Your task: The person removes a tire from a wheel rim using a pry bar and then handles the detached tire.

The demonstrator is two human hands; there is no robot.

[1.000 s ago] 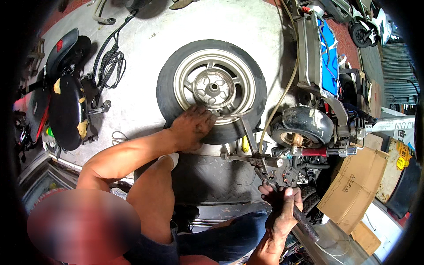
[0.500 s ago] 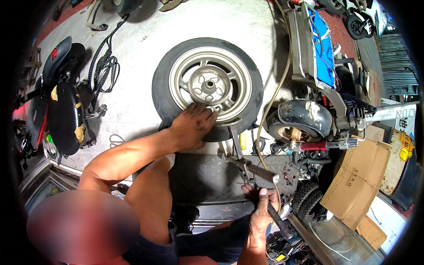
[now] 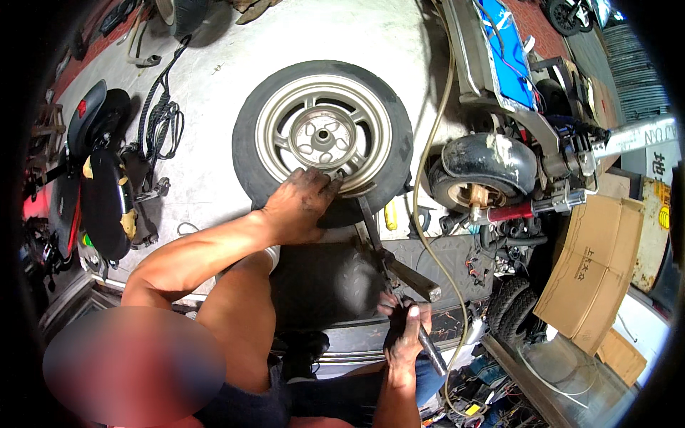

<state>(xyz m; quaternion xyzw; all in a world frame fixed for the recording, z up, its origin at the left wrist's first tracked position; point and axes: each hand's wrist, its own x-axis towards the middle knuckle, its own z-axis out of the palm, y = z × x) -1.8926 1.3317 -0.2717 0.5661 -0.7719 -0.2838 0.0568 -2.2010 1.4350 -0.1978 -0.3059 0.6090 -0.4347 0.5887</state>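
A motorcycle wheel with a pale metal rim (image 3: 385, 135) and black tyre (image 3: 251, 153) lies flat before me. My left hand (image 3: 303, 203) grips its near edge, fingers bent over the rim beside the valve stem (image 3: 341, 173). From the near right of the rim, a flat metal lever (image 3: 369, 222) slants down toward my right hand (image 3: 405, 335), which is closed round a dark metal tool handle (image 3: 432, 353). Just above that hand a thick, worn metal bar (image 3: 417, 281) sticks out to the right. Whether lever, bar and handle are joined I cannot tell.
A tan hose (image 3: 422, 164) runs along the right, next to a scooter's small wheel (image 3: 489, 167). Beyond it leans a cardboard box (image 3: 589, 271). A yellow-handled tool (image 3: 390, 214) lies near the tyre. Black straps (image 3: 163, 121) and a motorcycle seat (image 3: 107, 203) are at left.
My view has shifted a little, so the wheel sits further left. My right hand and the handle have moved left, and the thick bar now points more downward. My left hand stays on the rim.
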